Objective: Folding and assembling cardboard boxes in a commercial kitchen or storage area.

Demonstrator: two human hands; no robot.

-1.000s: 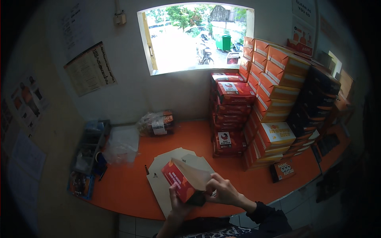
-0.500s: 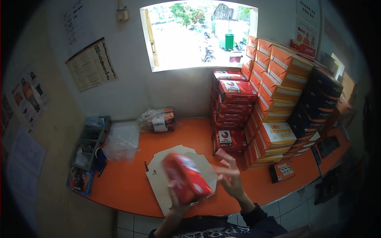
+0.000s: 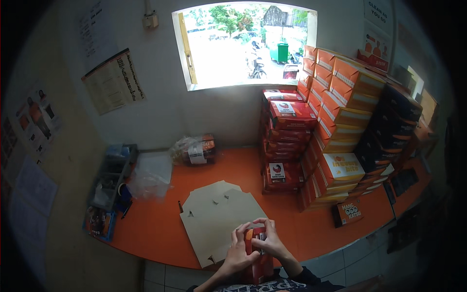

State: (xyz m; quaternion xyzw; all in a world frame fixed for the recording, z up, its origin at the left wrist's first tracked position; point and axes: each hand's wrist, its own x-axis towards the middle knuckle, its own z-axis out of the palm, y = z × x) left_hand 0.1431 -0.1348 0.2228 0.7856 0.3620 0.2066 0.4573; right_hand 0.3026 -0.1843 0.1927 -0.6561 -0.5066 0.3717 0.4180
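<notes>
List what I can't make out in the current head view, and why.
Head view, throughout:
Red cardboard box: far end partly covered by the left hand and right hand; its walls hide the inside.
Grey plastic compartment tray: contents too dim and small to identify.
Stacked dark cardboard boxes: left sides partly hidden by stacked orange-and-yellow cardboard boxes.
</notes>
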